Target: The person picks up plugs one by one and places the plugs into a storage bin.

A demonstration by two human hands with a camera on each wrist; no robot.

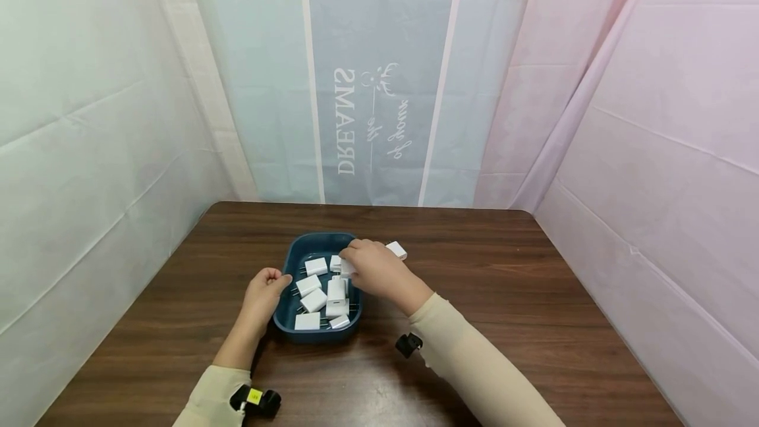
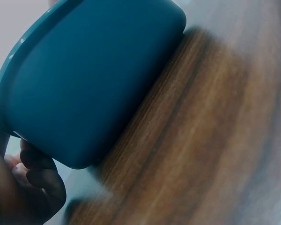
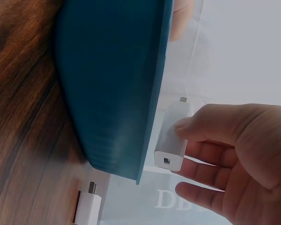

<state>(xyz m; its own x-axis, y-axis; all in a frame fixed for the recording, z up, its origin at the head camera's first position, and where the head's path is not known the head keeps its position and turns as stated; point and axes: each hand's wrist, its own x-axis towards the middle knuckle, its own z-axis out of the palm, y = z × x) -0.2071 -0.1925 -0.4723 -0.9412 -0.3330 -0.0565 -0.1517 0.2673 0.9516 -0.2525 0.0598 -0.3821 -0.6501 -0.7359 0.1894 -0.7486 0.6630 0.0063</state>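
A dark blue plastic bin stands on the table with several white charger plugs lying loose inside. My left hand pinches the bin's left rim between thumb and curled fingers; the left wrist view shows those fingers against the bin's outer wall. Above the right side of the bin, my right hand pinches a white charger plug between thumb and fingers. In the right wrist view its port end and one metal prong show, level with the bin rim.
Another white charger plug lies on the wooden table, just beyond the right hand. Pale curtains with printed lettering hang behind the table and along both sides. A small black camera sits on each wrist.
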